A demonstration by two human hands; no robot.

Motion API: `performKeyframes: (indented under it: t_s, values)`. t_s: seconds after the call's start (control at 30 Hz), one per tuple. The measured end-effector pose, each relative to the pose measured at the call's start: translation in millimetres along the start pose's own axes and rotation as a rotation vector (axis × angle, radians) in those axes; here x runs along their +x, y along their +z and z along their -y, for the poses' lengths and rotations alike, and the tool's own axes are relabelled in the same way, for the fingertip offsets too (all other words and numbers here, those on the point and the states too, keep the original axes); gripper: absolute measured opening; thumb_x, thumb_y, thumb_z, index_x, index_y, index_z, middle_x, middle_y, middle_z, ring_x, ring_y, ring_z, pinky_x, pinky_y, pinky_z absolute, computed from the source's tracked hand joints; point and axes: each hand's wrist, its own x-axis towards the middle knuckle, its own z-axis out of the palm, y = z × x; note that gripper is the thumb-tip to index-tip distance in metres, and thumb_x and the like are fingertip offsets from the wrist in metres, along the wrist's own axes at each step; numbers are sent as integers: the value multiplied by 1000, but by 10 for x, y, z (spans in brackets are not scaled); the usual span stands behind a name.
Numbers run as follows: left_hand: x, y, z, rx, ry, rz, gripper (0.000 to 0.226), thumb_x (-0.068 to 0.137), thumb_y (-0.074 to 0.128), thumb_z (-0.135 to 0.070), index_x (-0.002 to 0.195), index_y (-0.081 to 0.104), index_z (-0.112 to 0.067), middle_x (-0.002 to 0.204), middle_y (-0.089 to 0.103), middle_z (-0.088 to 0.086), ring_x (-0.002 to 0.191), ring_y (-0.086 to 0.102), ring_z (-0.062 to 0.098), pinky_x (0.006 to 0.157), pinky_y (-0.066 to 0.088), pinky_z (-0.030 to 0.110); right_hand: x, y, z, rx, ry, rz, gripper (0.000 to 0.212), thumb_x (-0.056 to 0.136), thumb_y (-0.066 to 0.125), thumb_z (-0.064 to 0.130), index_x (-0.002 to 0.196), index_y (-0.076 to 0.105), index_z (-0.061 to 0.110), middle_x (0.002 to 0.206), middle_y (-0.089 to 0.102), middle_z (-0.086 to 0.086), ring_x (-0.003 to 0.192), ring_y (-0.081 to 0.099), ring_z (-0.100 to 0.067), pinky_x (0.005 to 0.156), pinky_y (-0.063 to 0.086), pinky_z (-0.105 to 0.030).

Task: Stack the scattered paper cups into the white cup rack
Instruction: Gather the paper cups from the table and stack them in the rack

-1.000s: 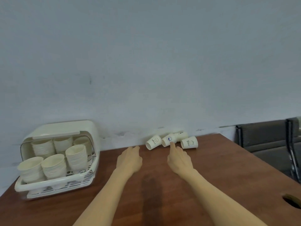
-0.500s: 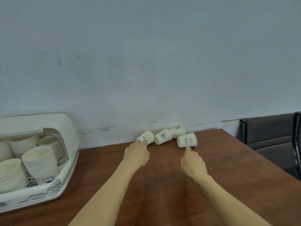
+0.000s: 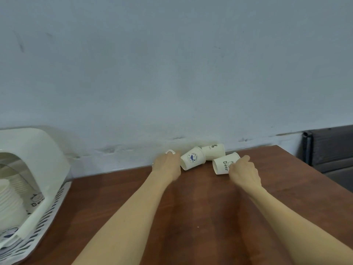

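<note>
Several white paper cups lie on their sides at the back of the brown table (image 3: 200, 207), by the wall. My left hand (image 3: 169, 165) covers the leftmost cup (image 3: 169, 152) and grips it; only its rim shows. Beside it lies a cup with a blue round logo (image 3: 193, 161), and behind that a cup with a dark percent mark (image 3: 214, 151). My right hand (image 3: 243, 170) curls round the cup marked "Bear" (image 3: 222, 165). The white cup rack (image 3: 36, 169) stands at the far left, its lid raised, with stacks of cups (image 3: 9, 205) inside.
A pale wall runs right behind the cups. The back of a dark chair (image 3: 332, 146) stands beyond the table's right edge. The rack's slotted base (image 3: 44, 222) reaches out onto the table at the lower left.
Both hands reached forward to the cups. My left hand closed over the leftmost cup and my right hand closed on the "Bear" cup. The view shifted right, pushing the rack toward the left edge.
</note>
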Motion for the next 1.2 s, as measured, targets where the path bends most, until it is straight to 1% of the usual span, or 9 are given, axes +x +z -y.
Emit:
performKeyframes:
  t_s: [0.1, 0.2, 0.33, 0.47, 0.57, 0.67, 0.9, 1.1, 1.2]
  values:
    - [130, 84, -20, 11, 10, 39, 55, 87, 49, -8, 138, 32, -18, 116, 57, 10, 102, 58, 33, 67, 40, 35, 150, 88, 22, 109, 52, -9, 29, 95, 39, 23, 114, 34, 1, 117, 56, -21, 108, 55, -42, 79, 41, -40]
    - [221, 163, -29, 35, 3, 28, 66, 86, 51, -7, 144, 21, -17, 116, 60, 8, 102, 58, 32, 66, 39, 35, 257, 165, 25, 210, 111, 36, 24, 88, 38, 26, 103, 34, 7, 89, 69, -17, 77, 68, -35, 68, 57, -44]
    - [274, 145, -64, 75, -45, 39, 38, 87, 52, -9, 125, 43, -12, 116, 58, 8, 101, 59, 30, 69, 38, 35, 256, 120, 61, 311, 166, 136, 14, 88, 40, 12, 97, 44, 2, 66, 69, -13, 51, 64, -26, 50, 57, -35]
    - [255, 103, -45, 169, -78, 84, 36, 88, 53, -6, 123, 51, -13, 121, 59, 5, 111, 58, 27, 76, 41, 32, 257, 92, 97, 388, 158, 164, 15, 83, 40, -2, 77, 54, -1, 70, 69, -19, 50, 61, -26, 55, 60, -40]
    - [200, 29, 38, 217, -95, 93, 35, 88, 53, 0, 120, 57, -11, 124, 58, 4, 113, 57, 25, 82, 45, 32, 273, 95, 98, 376, 113, 123, 23, 79, 40, 3, 81, 62, -1, 73, 69, -18, 54, 66, -27, 52, 59, -39]
    - [85, -70, 96, 251, -81, 62, 35, 86, 54, 3, 118, 58, -11, 121, 56, 6, 110, 58, 26, 80, 44, 32, 257, 78, 77, 303, 47, 93, 24, 74, 41, 13, 82, 63, 7, 81, 68, -15, 67, 68, -30, 61, 60, -41]
    - [-249, -501, 106, 302, -7, -35, 40, 84, 57, -1, 119, 61, -21, 117, 64, 1, 108, 62, 23, 81, 47, 30, -143, -217, 234, 265, -38, 134, 17, 71, 48, 5, 78, 63, 11, 81, 68, -13, 74, 68, -31, 67, 60, -41]
    - [-702, -977, 120, 236, 37, -115, 32, 81, 58, -3, 104, 55, -24, 110, 64, 5, 103, 61, 28, 70, 37, 27, -524, -518, 460, 189, -164, 121, 20, 69, 48, 6, 80, 60, 19, 87, 68, -11, 81, 68, -31, 74, 56, -35]
    - [-920, -1153, 180, 235, 19, -140, 37, 83, 55, -2, 116, 58, -18, 114, 63, 5, 105, 60, 27, 72, 39, 28, -736, -704, 601, 173, -234, 111, 20, 70, 47, 7, 79, 59, 20, 83, 68, -10, 77, 67, -30, 73, 57, -37]
